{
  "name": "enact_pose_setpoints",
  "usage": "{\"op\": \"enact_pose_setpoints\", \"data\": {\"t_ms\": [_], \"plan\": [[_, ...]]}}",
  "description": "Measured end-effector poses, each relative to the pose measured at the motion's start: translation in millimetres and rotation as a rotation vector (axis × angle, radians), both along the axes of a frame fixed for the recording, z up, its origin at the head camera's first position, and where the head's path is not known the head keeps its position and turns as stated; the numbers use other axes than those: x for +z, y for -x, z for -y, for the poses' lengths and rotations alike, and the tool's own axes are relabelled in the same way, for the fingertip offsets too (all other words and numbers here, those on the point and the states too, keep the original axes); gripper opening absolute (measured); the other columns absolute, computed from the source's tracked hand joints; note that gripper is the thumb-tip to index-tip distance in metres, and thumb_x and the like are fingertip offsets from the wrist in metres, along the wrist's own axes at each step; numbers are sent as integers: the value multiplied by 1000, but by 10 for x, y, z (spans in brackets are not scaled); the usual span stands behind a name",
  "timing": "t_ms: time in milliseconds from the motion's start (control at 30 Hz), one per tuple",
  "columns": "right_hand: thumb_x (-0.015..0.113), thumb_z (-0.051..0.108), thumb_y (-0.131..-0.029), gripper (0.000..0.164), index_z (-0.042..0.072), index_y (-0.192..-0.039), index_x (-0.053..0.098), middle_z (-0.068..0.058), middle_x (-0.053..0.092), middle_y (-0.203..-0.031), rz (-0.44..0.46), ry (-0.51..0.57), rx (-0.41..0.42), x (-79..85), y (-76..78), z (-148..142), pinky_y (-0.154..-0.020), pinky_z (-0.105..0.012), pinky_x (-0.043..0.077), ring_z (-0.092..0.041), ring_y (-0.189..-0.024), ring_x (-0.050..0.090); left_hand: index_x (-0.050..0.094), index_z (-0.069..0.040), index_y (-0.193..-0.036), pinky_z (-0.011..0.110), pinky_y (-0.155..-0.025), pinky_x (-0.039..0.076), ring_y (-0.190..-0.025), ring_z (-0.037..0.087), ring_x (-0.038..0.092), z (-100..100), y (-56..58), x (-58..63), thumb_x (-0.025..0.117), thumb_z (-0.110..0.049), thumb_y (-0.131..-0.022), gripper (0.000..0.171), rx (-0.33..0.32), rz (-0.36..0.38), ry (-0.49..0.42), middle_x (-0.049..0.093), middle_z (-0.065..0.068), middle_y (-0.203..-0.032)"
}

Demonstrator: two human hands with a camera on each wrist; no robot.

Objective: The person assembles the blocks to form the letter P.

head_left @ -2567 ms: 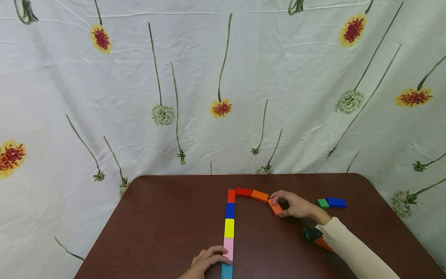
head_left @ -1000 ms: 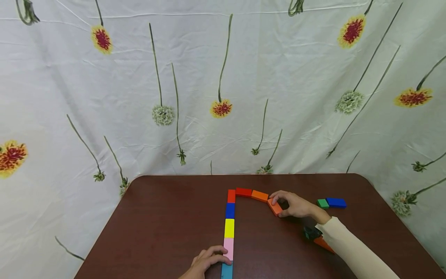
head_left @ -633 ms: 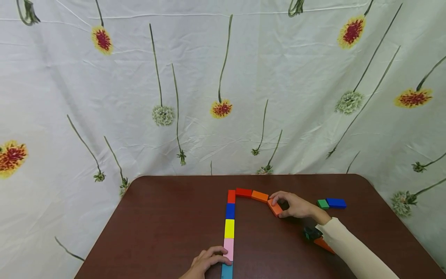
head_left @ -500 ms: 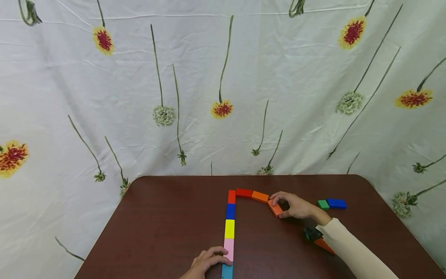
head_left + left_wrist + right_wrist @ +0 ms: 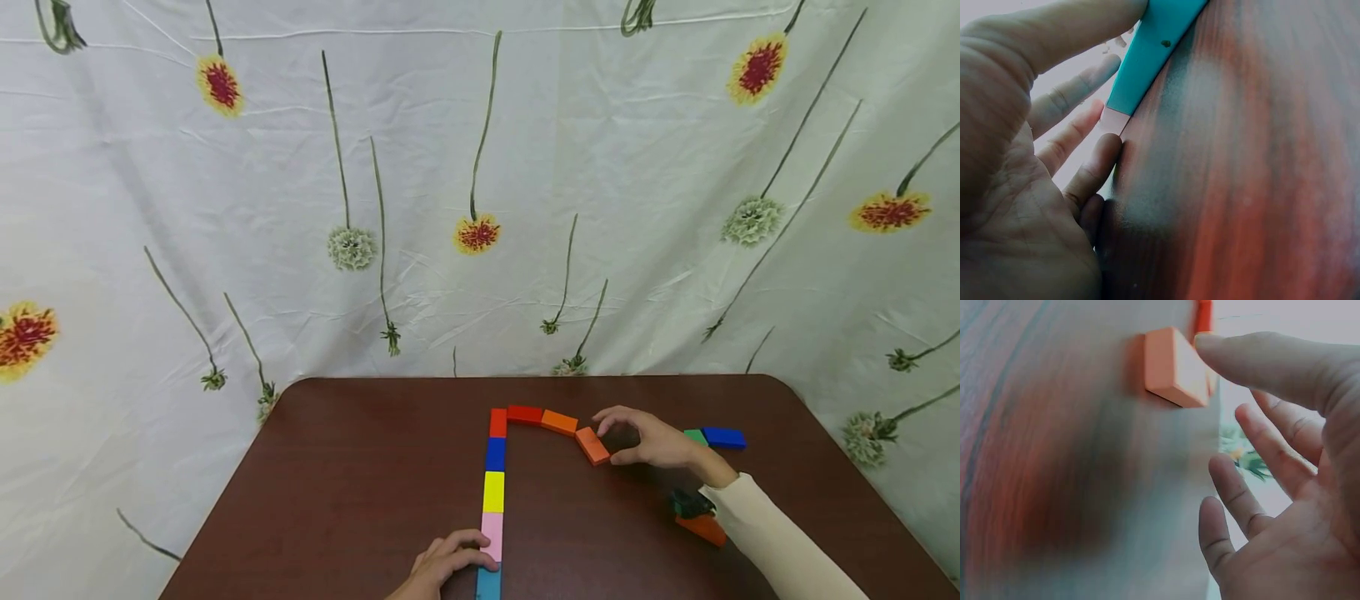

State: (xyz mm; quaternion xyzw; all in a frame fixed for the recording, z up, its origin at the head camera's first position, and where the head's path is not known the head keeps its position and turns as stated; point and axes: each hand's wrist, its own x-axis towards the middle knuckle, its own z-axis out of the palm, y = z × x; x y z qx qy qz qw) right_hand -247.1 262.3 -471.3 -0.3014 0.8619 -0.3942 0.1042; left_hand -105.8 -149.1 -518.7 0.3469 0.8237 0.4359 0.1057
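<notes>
Coloured rectangular blocks lie end to end on the brown table (image 5: 360, 483). My left hand (image 5: 438, 567) rests beside the line, fingers loosely spread and touching the pink block (image 5: 492, 529) and the light-blue block (image 5: 489, 582). Beyond them run a yellow block (image 5: 493, 492), a blue block (image 5: 496, 455) and a red block (image 5: 498, 422). The row bends right through another red block (image 5: 524, 414) and an orange block (image 5: 559, 422) to the last orange block (image 5: 592, 447). Just right of that one, my right hand (image 5: 651, 439) is spread with nothing in it.
Behind the right hand lie a partly hidden green block (image 5: 696, 436) and a blue block (image 5: 724, 437). Another orange block (image 5: 702, 528) sits under the right wrist, partly covered by a dark wrist device (image 5: 691, 504). A flowered cloth (image 5: 420, 183) hangs behind the table.
My right hand has let go of the last orange block and moved slightly right, fingers opened. The orange block stays in place. My left hand has not moved.
</notes>
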Motion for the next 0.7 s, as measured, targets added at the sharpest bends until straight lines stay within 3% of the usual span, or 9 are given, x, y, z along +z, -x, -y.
{"op": "enact_pose_setpoints", "data": {"t_ms": [233, 467, 700], "plan": [[72, 8, -91, 26, 3, -114, 62, -24, 58, -134, -15, 42, 46, 139, -161, -164, -95, -43, 50, -34, -113, 58, 66, -32, -122, 45, -82, 31, -112, 4, 37, 20, -14, 3, 79, -31, -84, 41, 4, -8, -20, 52, -3, -136], [69, 9, -94, 29, 2, -121, 61, -27, 56, -133, 23, 63, 72, 172, -395, -397, -92, -34, 51, -24, -110, 59, 65, -34, -122, 46, -83, 31, -113, 5, 37, 13, -9, 10, 79, -33, -83, 41, 2, -2, -5, 51, -4, -136], [63, 1, -96, 35, -5, -129, 53, -17, 54, -141, 116, 152, 161, 79, -627, -678, -97, -25, 47, -18, -117, 55, 64, -34, -123, 45, -82, 30, -112, 5, 37, 3, -10, 16, 80, -34, -82, 44, -1, -2, -7, 51, -3, -137]]}}
